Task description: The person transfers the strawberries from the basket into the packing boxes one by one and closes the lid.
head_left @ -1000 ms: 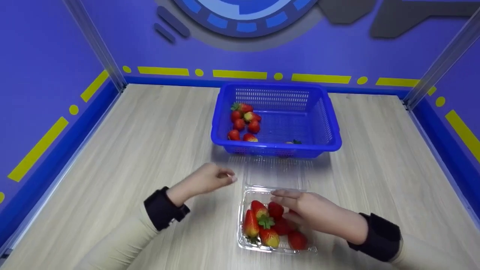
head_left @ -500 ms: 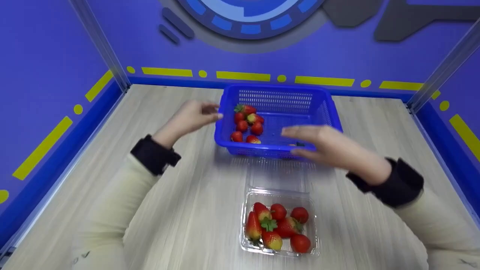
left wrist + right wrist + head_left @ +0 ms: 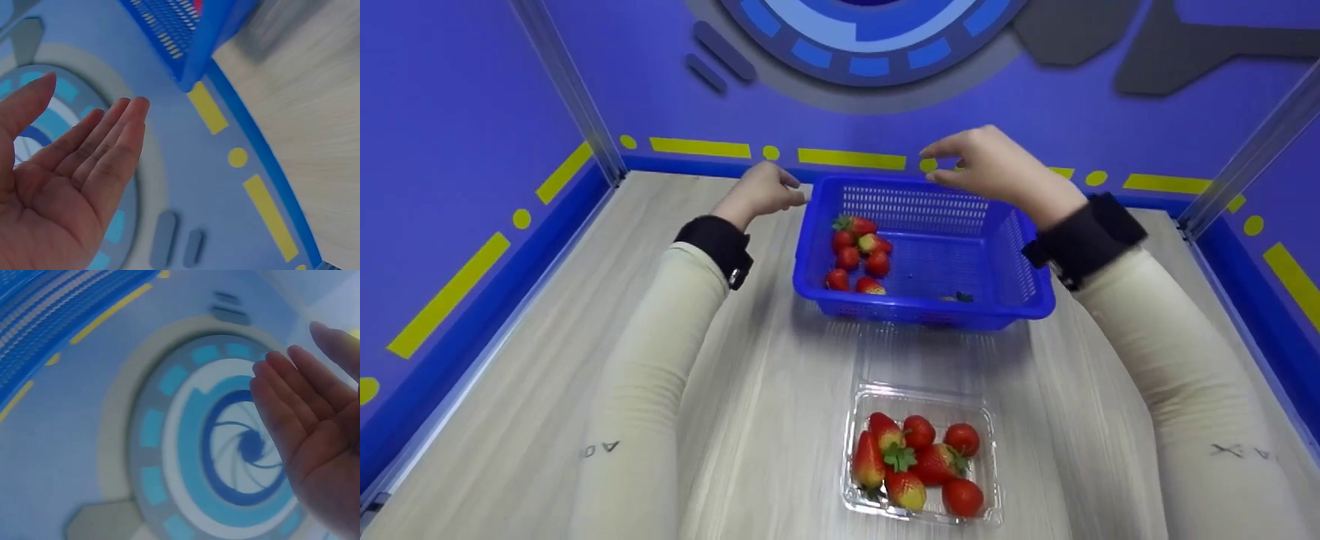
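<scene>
Blue basket (image 3: pixel 937 259) just beside left hand (image 3: pixel 761 190), below right hand (image 3: pixel 991 166).

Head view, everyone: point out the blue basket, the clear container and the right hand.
Blue basket (image 3: pixel 934 262), head view: bare floor inside.
Clear container (image 3: pixel 982 468), head view: bare inner right side.
Right hand (image 3: pixel 996 165), head view: back of the hand.

Left sleeve (image 3: pixel 641 375) and right sleeve (image 3: pixel 1189 360) both cream, plain, long, close-fitting, finely wrinkled, creased crosswise partway along. Small dark marking (image 3: pixel 598 450) printed across left one, another dark marking (image 3: pixel 1239 451) across right; lettering unclear. Broad black left wristband (image 3: pixel 714 241), matching right wristband (image 3: pixel 1087 238), each bulky, with small shiny metallic fitting. Left hand (image 3: pixel 761 191), right hand (image 3: pixel 997 169) bare.
</scene>
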A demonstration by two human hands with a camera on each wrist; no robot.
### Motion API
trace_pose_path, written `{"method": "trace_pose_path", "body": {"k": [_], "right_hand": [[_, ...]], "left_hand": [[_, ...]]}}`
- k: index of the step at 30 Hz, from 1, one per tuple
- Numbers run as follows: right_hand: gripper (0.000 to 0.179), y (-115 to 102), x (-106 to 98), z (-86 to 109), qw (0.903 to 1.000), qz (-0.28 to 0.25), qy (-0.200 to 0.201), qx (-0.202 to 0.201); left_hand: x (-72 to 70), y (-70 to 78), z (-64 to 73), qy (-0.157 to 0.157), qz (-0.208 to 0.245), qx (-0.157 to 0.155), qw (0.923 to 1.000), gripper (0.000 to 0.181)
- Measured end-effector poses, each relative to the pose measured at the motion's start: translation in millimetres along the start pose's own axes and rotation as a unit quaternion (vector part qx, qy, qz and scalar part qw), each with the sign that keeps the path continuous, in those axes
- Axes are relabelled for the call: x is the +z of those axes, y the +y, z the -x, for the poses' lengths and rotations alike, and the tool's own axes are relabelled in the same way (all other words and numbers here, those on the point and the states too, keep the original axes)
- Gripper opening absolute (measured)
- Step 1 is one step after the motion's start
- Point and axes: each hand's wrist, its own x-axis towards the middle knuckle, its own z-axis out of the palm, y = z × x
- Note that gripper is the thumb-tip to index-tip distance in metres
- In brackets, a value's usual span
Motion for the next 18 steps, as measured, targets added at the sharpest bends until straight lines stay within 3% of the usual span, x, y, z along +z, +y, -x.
{"method": "trace_pose_path", "body": {"k": [7, 13, 18], "right_hand": [[0.039, 29.4, 23.8, -45.6, 0.9982, -0.024, -0.043, 0.035], [0.044, 35.1, 77.0, -69.8, 0.9933, -0.056, -0.096, 0.031], [0.040, 37.9, 113.2, -75.3, 0.9886, -0.039, -0.139, 0.043]], "left_hand": [[23.6, -13.0, -15.8, -0.041, -0.024, -0.055, 0.9973, 0.055], [37.8, -28.2, -16.0, -0.035, -0.030, -0.092, 0.9946, 0.044], [51.8, -32.2, -21.0, -0.031, -0.003, -0.107, 0.9938, 0.036]]}}
